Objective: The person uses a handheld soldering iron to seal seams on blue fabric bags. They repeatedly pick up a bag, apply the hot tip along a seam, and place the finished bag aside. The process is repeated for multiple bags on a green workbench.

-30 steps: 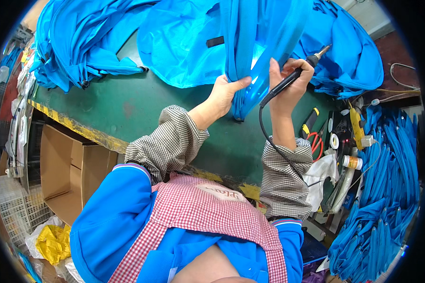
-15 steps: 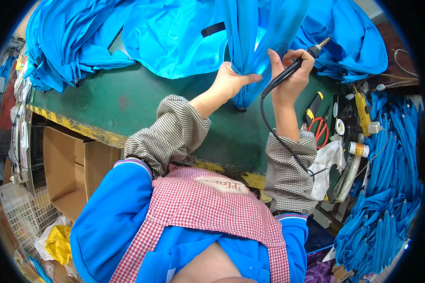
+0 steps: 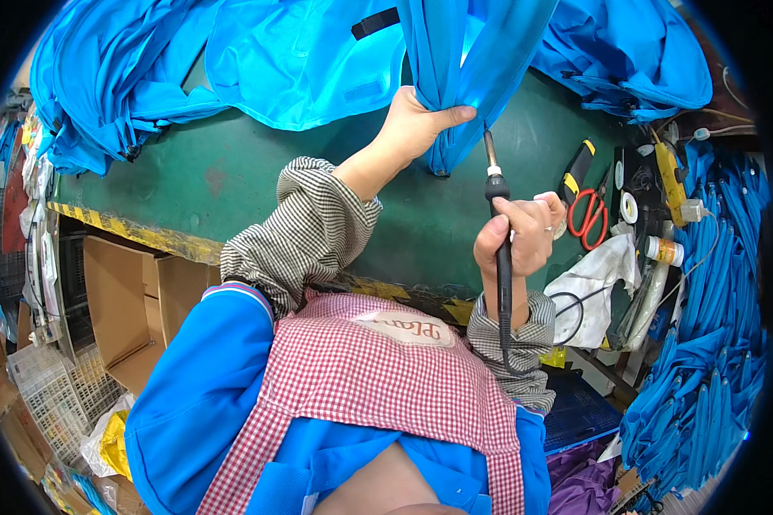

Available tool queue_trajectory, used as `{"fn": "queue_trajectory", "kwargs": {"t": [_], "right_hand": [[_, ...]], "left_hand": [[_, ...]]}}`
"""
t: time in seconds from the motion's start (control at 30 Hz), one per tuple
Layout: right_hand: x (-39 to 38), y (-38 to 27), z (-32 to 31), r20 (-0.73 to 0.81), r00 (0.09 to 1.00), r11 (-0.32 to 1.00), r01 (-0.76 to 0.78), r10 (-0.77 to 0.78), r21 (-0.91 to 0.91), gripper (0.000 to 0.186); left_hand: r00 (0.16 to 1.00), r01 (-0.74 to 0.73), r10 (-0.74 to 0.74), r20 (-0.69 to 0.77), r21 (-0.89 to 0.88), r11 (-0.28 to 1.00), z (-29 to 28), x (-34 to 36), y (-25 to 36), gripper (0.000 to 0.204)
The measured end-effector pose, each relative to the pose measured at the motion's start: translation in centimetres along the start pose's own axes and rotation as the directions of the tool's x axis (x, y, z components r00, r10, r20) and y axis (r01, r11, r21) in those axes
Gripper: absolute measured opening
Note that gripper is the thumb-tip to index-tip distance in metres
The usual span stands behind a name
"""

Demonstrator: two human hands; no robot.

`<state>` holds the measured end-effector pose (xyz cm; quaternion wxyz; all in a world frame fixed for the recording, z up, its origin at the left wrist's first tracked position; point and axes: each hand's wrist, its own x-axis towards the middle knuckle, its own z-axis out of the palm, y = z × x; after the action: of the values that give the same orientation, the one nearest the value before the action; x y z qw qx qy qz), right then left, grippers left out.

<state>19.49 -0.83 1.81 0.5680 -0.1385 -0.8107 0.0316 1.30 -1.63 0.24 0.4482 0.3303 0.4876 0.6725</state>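
A gathered length of blue fabric [image 3: 455,77] hangs down over the green table, pinched near its lower end by my left hand [image 3: 416,124], thumb across the front. My right hand [image 3: 522,233] grips a black-handled soldering iron [image 3: 502,266] upright. Its metal tip points up and away, close to the right edge of the fabric; whether it touches cannot be made out. The iron's cord loops down past my right sleeve. Behind my left hand spreads a brighter blue fabric piece [image 3: 305,64] with a black strap [image 3: 375,23].
Blue fabric heaps lie at far left [image 3: 120,77] and far right [image 3: 627,60] of the green table [image 3: 258,180]. Red-handled scissors [image 3: 587,219], a yellow-black cutter [image 3: 578,167], a white cloth [image 3: 593,279] and a power strip [image 3: 668,180] lie right. A cardboard box [image 3: 124,300] stands below the left edge.
My right hand has come down toward me and turned the soldering iron, so its tip now points up toward the fabric. My left hand keeps its pinch.
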Motion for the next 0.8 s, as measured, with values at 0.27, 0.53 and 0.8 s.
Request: {"fn": "queue_trajectory", "kwargs": {"t": [0.27,0.53,0.8], "right_hand": [[1.0,-0.4,1.1,0.059,0.995,0.995,-0.072,0.076,-0.066,0.009],[-0.3,1.7,4.0,0.08,0.715,0.699,-0.698,0.695,0.157,0.037],[-2.4,2.8,8.9,-0.12,0.583,0.546,-0.641,0.803,0.539,0.046]], "left_hand": [[0.997,-0.071,0.072,-0.033,0.022,0.997,0.4,0.1,-0.4,0.031],[0.98,-0.198,0.198,0.007,0.042,0.979,-1.4,0.5,2.8,0.046],[0.976,-0.218,0.209,0.064,0.192,0.957,-0.8,1.3,2.7,0.055]]}}
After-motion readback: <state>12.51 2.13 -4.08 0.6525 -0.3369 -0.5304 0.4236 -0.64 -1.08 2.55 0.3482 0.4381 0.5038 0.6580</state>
